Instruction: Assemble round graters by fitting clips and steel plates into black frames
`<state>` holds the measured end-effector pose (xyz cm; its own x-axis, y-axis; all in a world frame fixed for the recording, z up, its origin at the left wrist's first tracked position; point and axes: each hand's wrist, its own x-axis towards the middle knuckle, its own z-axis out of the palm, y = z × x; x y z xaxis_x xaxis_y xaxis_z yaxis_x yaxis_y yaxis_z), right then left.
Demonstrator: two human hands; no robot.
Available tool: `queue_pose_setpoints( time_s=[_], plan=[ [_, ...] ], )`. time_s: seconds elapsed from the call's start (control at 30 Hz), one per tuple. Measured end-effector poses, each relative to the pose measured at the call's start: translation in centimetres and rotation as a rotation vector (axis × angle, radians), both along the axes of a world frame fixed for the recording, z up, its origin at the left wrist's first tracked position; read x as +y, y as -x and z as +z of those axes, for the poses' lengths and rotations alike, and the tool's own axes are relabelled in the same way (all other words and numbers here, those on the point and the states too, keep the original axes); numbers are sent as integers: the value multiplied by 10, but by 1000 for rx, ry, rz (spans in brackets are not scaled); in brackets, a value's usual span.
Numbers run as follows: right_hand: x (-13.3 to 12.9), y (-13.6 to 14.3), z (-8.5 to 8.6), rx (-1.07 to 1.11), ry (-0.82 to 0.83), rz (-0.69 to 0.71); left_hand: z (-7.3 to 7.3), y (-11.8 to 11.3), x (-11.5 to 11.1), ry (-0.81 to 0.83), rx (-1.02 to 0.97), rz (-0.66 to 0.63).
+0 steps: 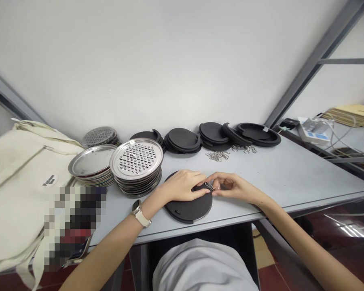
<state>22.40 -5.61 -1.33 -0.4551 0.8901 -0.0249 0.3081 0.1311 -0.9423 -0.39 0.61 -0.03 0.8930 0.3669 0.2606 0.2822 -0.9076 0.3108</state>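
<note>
A black round disc (189,208) with a small slot lies on the table near its front edge. My left hand (183,186) rests across it, fingers bent and thumb pressing near its right edge, holding it down. At that same edge, my right hand (230,188) pinches a small wire-like metal clip (210,186) between thumb and fingers. The clip touches the disc's edge; whether it passes through a hole is hidden by the fingers. Behind the hands lies a loose pile of small metal clips (217,156), with several metal rings (246,150) beside it.
Stacks of perforated metal grater plates (141,159) and plain-rimmed metal discs (92,161) stand at left. Black round covers (183,139) line the wall. A cream bag (21,173) covers the far left. Metal frame posts (309,68) rise at the right, beside a shelf with cables.
</note>
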Motion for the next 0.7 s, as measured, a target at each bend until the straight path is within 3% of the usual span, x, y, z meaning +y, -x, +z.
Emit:
queue_pose_setpoints(
  time_s=[0.7],
  plan=[
    [1, -1, -1, 2, -2, -12, 0, 0, 0, 8, 11, 3]
  ],
)
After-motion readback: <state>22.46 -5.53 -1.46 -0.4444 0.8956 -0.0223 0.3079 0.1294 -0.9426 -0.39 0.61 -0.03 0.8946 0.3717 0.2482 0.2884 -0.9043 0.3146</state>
